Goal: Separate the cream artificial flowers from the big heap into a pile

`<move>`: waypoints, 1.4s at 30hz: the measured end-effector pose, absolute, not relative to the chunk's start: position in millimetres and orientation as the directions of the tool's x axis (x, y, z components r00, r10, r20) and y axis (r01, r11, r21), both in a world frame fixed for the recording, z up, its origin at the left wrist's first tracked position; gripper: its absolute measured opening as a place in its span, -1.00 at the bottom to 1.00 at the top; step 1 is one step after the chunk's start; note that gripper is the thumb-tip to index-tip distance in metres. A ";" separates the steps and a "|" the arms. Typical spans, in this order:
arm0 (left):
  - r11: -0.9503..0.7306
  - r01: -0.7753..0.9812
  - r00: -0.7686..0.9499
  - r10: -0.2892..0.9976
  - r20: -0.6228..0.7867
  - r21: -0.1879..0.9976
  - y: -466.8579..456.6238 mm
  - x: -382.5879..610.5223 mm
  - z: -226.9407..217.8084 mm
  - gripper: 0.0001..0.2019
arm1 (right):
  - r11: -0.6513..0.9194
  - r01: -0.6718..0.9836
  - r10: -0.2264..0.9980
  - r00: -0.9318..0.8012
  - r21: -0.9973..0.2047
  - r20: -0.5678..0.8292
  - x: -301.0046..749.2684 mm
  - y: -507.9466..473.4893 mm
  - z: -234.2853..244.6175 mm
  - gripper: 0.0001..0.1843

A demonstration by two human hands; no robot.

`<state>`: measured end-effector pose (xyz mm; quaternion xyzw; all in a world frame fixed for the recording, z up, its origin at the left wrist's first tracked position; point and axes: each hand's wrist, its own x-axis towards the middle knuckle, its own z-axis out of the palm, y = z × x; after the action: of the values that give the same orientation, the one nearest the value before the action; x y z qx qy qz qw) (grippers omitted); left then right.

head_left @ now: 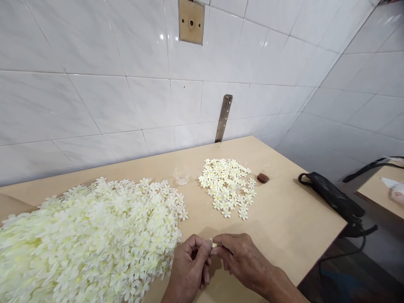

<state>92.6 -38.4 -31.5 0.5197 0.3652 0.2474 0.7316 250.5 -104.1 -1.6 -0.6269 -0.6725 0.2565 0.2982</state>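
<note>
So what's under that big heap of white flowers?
The heap of white flowers sits on the tan table, whose top shows beside the heap's right edge. Whatever lies under its middle is covered, so I can't tell.

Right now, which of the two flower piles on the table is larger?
The left-hand pile, beside the left hand; it reaches the picture's left edge, while the smaller pile lies near the dark brown object.

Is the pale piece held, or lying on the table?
Held: the left hand and right hand pinch the pale piece between them.
</note>
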 end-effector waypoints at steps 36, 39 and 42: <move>0.299 -0.119 0.557 0.810 -0.185 0.947 -46.5 97.4 -41.1 -0.56 | -0.074 0.070 0.986 0.156 -0.995 -0.063 262.5 -50.9 9.9 -0.70; 0.300 -0.116 0.559 0.807 -0.187 0.947 -47.7 98.1 -42.0 -0.56 | -0.123 -0.267 0.976 0.139 -0.956 -0.165 263.1 -37.1 9.1 -0.63; 0.287 -0.106 0.568 0.803 -0.179 0.952 -50.7 99.1 -42.4 -0.57 | -0.125 -0.367 0.975 0.129 -0.922 -0.183 266.1 -21.2 8.1 -0.58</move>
<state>99.1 -50.7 -42.4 0.5081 0.3430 0.3136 0.7251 266.1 -21.2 8.1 -0.4777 -0.3181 0.5781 0.5800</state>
